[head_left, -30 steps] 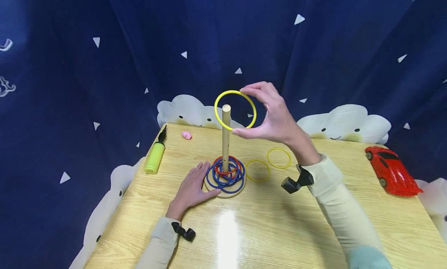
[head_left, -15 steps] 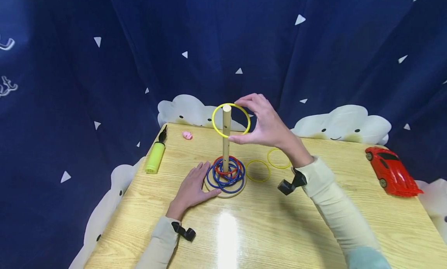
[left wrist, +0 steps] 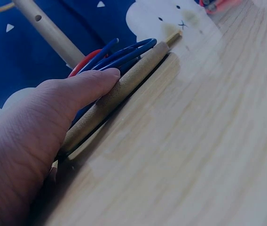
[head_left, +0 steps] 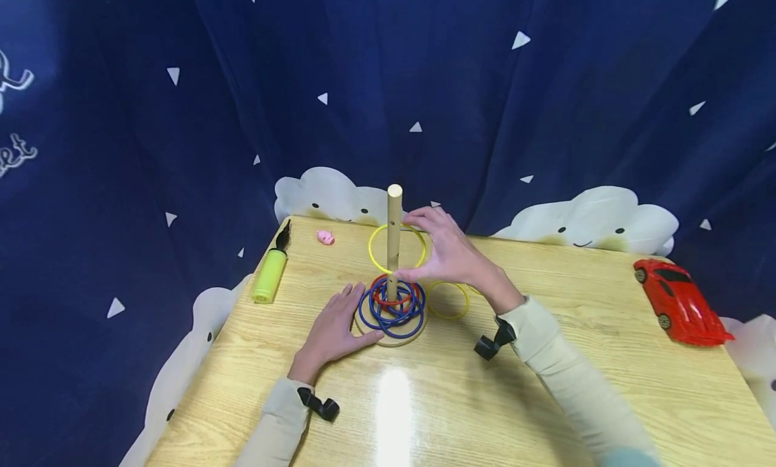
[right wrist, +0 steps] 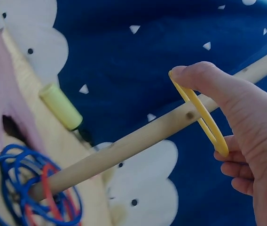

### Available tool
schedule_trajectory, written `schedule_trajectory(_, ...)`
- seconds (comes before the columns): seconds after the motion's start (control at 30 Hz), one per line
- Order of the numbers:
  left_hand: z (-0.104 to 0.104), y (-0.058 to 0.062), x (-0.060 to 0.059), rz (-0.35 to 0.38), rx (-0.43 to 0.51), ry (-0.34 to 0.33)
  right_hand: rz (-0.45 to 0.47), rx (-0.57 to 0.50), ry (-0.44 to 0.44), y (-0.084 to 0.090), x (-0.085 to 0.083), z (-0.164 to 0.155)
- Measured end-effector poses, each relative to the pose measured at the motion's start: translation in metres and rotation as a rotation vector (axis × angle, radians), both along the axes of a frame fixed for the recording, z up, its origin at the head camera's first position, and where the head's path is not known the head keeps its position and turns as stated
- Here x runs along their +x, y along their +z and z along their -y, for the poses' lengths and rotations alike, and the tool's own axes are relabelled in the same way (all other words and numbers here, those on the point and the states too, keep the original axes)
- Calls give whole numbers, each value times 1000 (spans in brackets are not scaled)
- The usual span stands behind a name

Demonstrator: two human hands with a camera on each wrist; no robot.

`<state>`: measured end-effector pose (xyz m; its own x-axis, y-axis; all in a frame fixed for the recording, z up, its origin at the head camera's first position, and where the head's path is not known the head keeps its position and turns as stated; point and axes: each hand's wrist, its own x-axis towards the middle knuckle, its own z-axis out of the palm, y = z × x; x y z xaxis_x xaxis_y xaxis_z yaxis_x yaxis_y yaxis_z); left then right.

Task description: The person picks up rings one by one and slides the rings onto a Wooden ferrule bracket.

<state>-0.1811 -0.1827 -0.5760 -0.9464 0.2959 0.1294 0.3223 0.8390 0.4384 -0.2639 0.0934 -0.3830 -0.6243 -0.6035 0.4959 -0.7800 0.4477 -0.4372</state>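
Note:
My right hand [head_left: 445, 248] pinches a yellow ring [right wrist: 203, 109] between thumb and fingers. That ring encircles the upright wooden peg [head_left: 393, 234], around its middle and below its top. At the peg's foot, several blue rings [head_left: 400, 337] and red ones [right wrist: 50, 188] lie heaped on the round wooden base [head_left: 394, 344]. My left hand [head_left: 333, 327] rests at the base's left side with fingers extended. In the left wrist view, the left thumb [left wrist: 93, 87] presses on the rim of the base beside the blue rings.
Right of the base lies a yellow ring [head_left: 449, 318]; another is mostly hidden behind my right hand. A green pump [head_left: 270, 275] and a pink pig toy [head_left: 325, 237] are at the left. A red toy car [head_left: 680, 302] sits at the right edge, and a blue curtain [head_left: 461, 83] hangs behind.
My right hand has lowered the yellow ring, moving slightly left, from in front of the peg's top to around the peg's middle. The left hand has stayed in place.

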Motion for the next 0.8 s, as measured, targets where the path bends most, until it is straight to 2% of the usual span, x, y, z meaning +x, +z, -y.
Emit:
schedule_trajectory(0.27,0,1,1,9,0,4,51,47,-17,-40,-4,0)
schedule_trajectory(0.5,0,-1,-1,-15,-10,1,93,129,-45,-71,-4,2)
schedule_trajectory(0.8,0,1,0,2,-5,0,85,205,-74,-119,-2,2)
